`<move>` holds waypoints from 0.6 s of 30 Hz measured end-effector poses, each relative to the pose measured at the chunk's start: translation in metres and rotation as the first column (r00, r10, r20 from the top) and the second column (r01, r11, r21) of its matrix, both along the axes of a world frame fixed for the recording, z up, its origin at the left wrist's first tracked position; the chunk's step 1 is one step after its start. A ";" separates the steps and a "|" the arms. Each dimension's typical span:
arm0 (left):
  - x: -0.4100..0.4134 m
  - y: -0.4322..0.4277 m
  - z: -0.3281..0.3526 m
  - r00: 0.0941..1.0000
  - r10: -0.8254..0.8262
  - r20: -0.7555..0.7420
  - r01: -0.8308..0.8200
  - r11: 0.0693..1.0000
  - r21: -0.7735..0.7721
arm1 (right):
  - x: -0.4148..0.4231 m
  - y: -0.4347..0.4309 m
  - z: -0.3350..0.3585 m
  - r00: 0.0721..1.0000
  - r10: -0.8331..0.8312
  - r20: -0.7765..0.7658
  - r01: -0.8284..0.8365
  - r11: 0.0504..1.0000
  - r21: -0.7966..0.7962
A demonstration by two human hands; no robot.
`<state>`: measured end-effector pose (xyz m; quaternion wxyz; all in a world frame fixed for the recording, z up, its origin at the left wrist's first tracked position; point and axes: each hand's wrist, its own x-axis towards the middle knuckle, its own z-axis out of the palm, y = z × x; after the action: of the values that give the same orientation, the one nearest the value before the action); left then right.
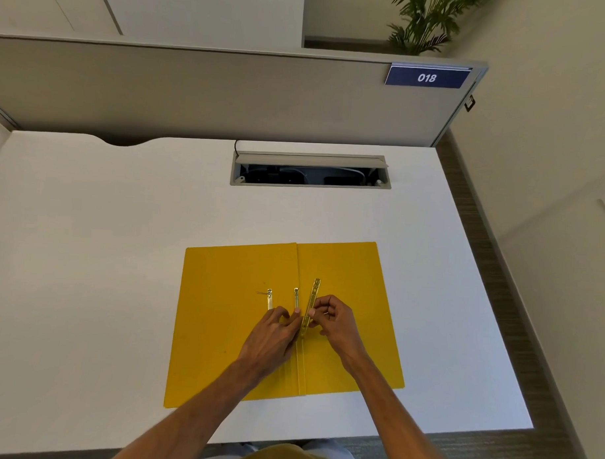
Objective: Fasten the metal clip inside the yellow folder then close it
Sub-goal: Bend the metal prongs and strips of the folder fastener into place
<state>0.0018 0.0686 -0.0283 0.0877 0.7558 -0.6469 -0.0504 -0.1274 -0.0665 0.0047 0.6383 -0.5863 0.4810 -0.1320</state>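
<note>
Open yellow folder [344,268] flat on desk [88,239], metal bar [311,307] pinched in right hand [334,321] fingers, long axis away from body, just beside upright prongs [296,297] w/ left hand [273,334] fingertips pressing at prong base, nothing grasped.

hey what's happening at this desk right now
A person is working on a yellow folder lying open on a white desk. The right hand holds a metal bar by the fold, its far end tilted up. The left hand rests at the base of two metal prongs that stick up from the folder. The bar is not yet on the prongs, and the folder is still open.
</note>
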 end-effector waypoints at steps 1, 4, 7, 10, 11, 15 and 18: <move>0.000 0.001 0.000 1.000 0.003 -0.013 -0.003 1.000 -0.001 | 0.000 0.000 -0.001 1.000 0.002 0.003 -0.002 1.000 -0.003; -0.002 0.003 -0.002 0.996 0.039 -0.076 -0.042 0.998 -0.036 | 0.003 -0.001 -0.004 1.000 0.013 -0.008 -0.013 1.000 -0.021; -0.003 0.006 -0.008 0.969 0.092 -0.229 -0.096 0.995 -0.008 | 0.007 -0.002 -0.008 0.999 0.037 -0.007 -0.037 0.998 -0.045; -0.003 0.011 -0.012 0.945 0.124 -0.302 -0.125 0.992 0.016 | 0.010 -0.002 -0.012 0.998 0.065 -0.026 -0.066 0.996 -0.062; -0.002 0.013 -0.012 0.940 0.131 -0.315 -0.132 0.991 0.016 | 0.011 -0.002 -0.014 0.997 0.075 -0.036 -0.077 0.995 -0.069; 0.004 0.012 -0.009 0.873 0.241 -0.423 -0.275 0.961 -0.021 | 0.013 0.001 -0.017 0.992 0.102 -0.069 -0.109 0.989 -0.103; 0.011 0.006 -0.005 0.735 0.415 -0.536 -0.516 0.856 -0.045 | 0.013 0.004 -0.016 0.987 0.128 -0.094 -0.140 0.981 -0.137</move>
<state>0.0126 0.0743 -0.0331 0.3366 0.8411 -0.3912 -0.1621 -0.1140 -0.0630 -0.0113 0.5811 -0.6667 0.4564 -0.0976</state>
